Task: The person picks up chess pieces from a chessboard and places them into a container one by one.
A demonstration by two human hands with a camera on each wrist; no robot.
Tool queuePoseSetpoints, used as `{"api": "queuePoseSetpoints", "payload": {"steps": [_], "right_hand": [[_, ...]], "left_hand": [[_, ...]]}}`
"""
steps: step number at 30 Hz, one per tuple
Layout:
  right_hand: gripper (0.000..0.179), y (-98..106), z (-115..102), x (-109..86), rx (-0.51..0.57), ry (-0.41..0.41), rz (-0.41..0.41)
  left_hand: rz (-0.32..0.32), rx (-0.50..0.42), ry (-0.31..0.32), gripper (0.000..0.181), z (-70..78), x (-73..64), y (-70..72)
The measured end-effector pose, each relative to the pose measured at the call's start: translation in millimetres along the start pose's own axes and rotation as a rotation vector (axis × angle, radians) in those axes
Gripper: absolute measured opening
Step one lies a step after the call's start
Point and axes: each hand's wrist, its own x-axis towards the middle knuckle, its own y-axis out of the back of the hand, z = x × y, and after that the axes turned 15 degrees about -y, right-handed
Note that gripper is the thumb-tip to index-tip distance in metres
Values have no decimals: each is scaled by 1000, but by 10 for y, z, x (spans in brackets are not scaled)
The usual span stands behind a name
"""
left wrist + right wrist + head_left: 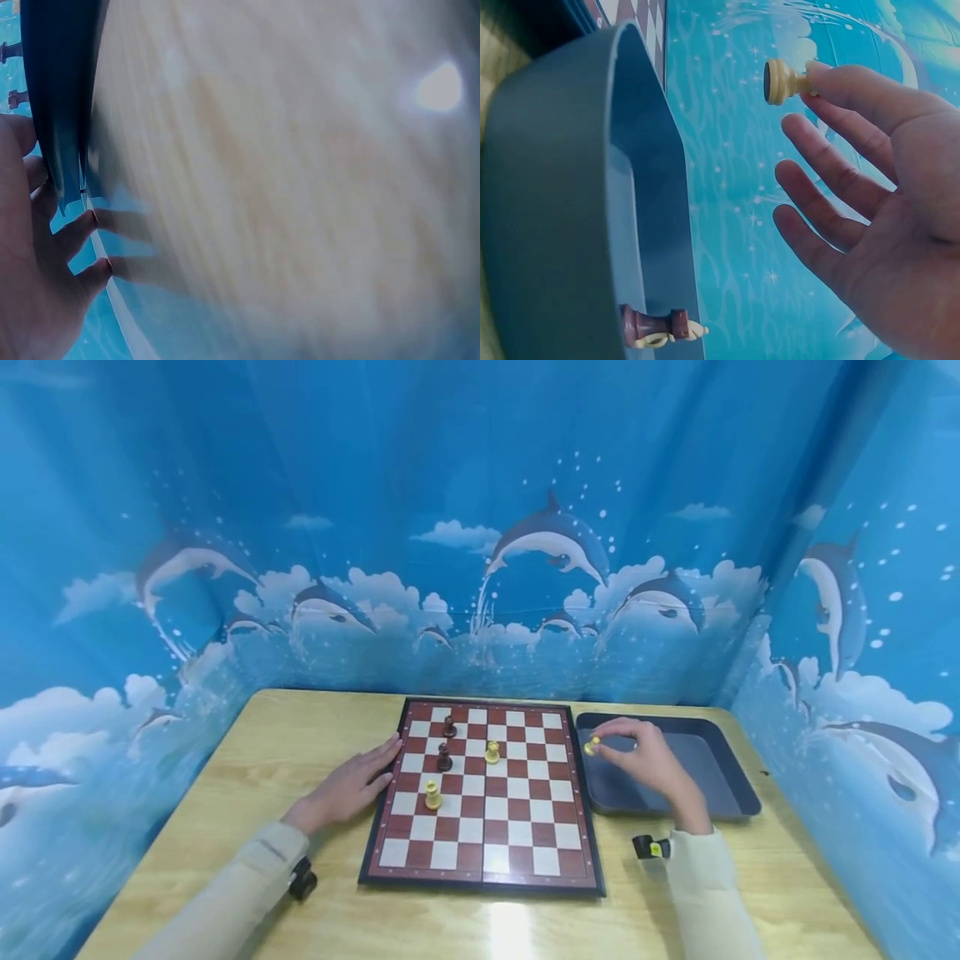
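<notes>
My right hand [652,768] pinches a pale yellow chess piece [781,81] by its top between thumb and index finger. Its dark-bottomed base shows in the right wrist view, and the other fingers are spread. In the head view this hand is over the left end of a dark grey tray [701,768]. My left hand [348,787] lies at the left edge of the red-and-white chessboard [517,857], fingertips on its rim. Two pale yellow pieces [432,796] and two dark brown pieces [445,758] stand on the board.
Inside the tray, the right wrist view shows a dark brown chess piece [651,324] with a cream-coloured one overlapping it. Board and tray lie side by side on a light wooden table [300,735]. A blue dolphin-print curtain [420,485] encloses the table's back and sides.
</notes>
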Motion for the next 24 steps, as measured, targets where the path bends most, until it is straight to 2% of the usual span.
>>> {"api": "queuePoseSetpoints", "payload": {"steps": [8,16,24], "right_hand": [[18,59,60,-24,-41,-17,51],[20,189,236,-49,-69,-109,90],[23,358,393,-101,-77,-156,121]], "left_hand": [[5,4,5,58,-1,-25,-20],[4,6,-7,58,-28,-13,-28],[-3,12,-14,58,-39,-41,-20]]}}
